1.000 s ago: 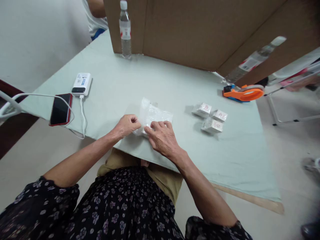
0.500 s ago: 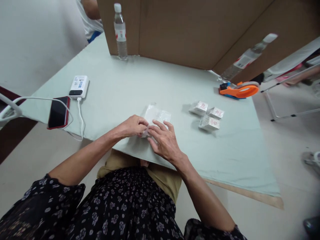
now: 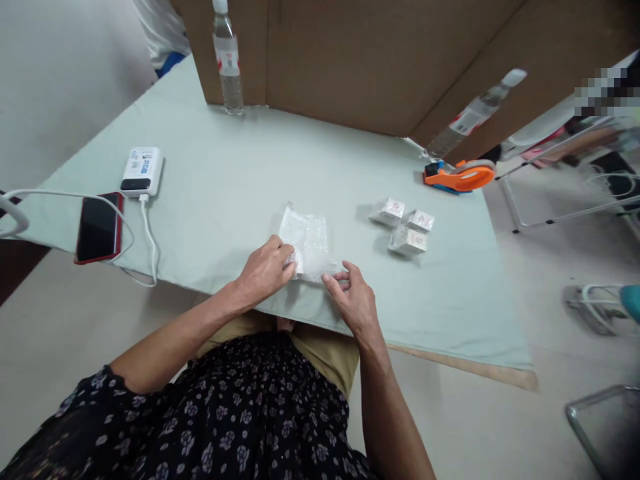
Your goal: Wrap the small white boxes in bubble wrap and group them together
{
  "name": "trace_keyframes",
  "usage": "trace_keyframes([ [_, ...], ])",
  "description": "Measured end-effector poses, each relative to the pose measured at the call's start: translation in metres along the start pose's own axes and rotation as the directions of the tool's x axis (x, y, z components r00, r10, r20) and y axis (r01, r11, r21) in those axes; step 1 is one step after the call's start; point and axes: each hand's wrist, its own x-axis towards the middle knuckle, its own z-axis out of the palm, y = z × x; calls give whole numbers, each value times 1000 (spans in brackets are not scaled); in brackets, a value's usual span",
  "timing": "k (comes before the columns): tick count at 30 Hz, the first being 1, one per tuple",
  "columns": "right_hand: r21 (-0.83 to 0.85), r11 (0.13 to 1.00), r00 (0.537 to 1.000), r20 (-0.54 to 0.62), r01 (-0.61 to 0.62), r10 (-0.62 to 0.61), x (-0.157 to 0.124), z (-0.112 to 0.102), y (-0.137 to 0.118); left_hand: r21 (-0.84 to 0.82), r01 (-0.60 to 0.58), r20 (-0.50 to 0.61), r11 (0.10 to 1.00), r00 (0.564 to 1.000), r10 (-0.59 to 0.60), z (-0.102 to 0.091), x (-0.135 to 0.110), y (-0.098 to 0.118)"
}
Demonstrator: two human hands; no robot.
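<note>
A sheet of clear bubble wrap [image 3: 315, 241] lies spread on the cloth near the table's front edge. Curled over its lower left side, my left hand [image 3: 267, 270] grips the wrap; a small whitish part shows under the fingertips, too covered to make out. At the lower right corner, the bent thumb and fingers of my right hand [image 3: 354, 299] close on the edge of the wrap. To the right stand three small white boxes, each in clear wrap: one at the back [image 3: 389, 211], one at the right [image 3: 420, 221] and one in front [image 3: 409, 241].
An orange tape dispenser [image 3: 463, 177] lies at the back right. Water bottles [image 3: 231, 83] [image 3: 467, 120] stand against a cardboard panel [image 3: 340, 67]. At left are a white power bank [image 3: 143, 171], its cable [image 3: 150, 233] and a red-edged phone [image 3: 99, 227].
My right hand has moved right and towards me, off the middle of the bubble wrap to its corner. The sheet now lies more open. The whole view has shifted slightly.
</note>
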Motion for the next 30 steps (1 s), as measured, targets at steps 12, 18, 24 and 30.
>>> trace_keyframes([
  [12,524,851,998,-68,47,-14,25,36,-18,84,-1,-4,996,1000,1,-1,-2,-1],
  [18,559,821,993,-39,114,-111,17,38,-44,27,-4,48,1000,999,3,5,3,-5],
  [24,379,904,974,32,197,-225,21,43,-57,-33,-21,13,999,1000,22,12,5,-10],
  [30,177,927,909,205,331,-363,24,26,-62,-204,-23,21,979,999,28,4,4,-11],
])
